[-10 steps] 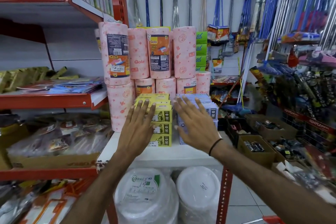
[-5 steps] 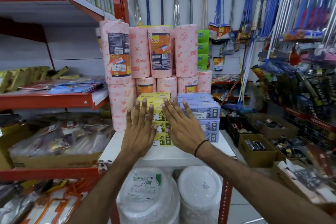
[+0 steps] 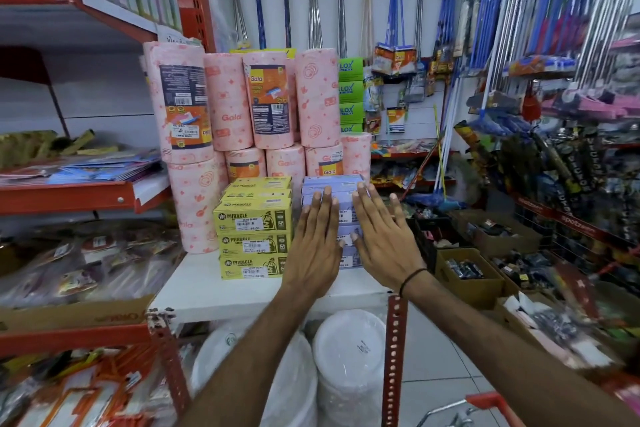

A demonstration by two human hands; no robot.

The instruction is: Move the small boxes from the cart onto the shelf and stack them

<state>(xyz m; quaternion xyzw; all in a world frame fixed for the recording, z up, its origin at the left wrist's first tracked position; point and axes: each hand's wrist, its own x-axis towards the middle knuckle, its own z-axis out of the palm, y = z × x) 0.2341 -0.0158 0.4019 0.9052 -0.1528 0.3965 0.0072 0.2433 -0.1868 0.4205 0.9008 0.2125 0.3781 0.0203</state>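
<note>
Two stacks of small boxes stand side by side on the white shelf (image 3: 207,291). The yellow boxes (image 3: 252,229) form the left stack. The pale blue boxes (image 3: 332,184) form the right stack, mostly hidden behind my hands. My left hand (image 3: 317,246) lies flat against the front of the blue stack with fingers straight. My right hand (image 3: 384,239), a black band on its wrist, presses flat beside it on the same stack. Neither hand holds anything. A red handle of the cart (image 3: 485,402) shows at the bottom right.
Pink paper rolls (image 3: 270,104) tower in two tiers behind the boxes. Stacked white plates (image 3: 349,357) sit under the shelf. Red shelves with packets flank the left. Hanging mops, green boxes (image 3: 350,94) and cardboard bins (image 3: 467,274) crowd the right.
Both hands slid right from the yellow stack to the front of the blue stack. The yellow boxes are now fully uncovered.
</note>
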